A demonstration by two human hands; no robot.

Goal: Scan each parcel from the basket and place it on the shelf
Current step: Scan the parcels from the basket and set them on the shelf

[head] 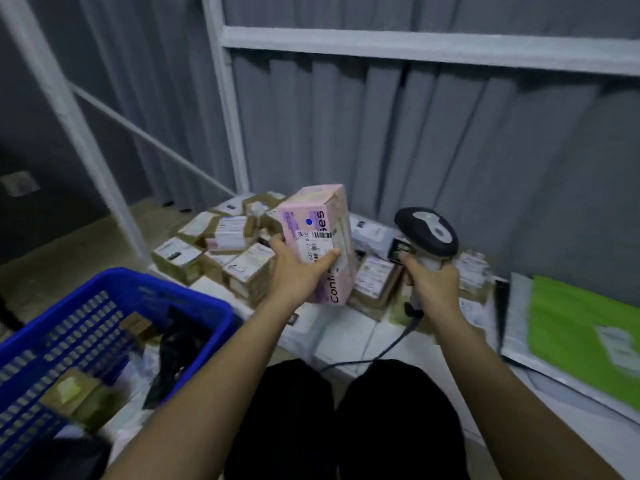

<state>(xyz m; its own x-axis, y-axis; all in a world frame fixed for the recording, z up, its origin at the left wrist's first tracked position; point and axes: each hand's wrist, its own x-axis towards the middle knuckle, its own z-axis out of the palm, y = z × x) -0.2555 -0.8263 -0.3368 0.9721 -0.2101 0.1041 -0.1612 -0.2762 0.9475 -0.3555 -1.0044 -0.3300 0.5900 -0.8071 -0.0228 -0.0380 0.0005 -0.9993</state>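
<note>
Blue slatted plastic basket [114, 327] at far left, taped brown parcels [74, 393] and black wrap inside, its rim just beside my left forearm. Stacked tan cardboard parcels [214, 247] on the white shelf [346, 344] behind it. My left hand [298, 271] grips a tall pink cardboard box [320, 237], held upright above the shelf, thumb across its white barcode label; print reads "Cont" low and "ses" high, digits "602-12 816". My right hand [433, 282] clenches the handle of a black-and-grey corded barcode scanner [427, 233], just right of the box, a gap between. Green plastic mailer [585, 337] lies flat far right; bare shelf in front of my knees.
</note>
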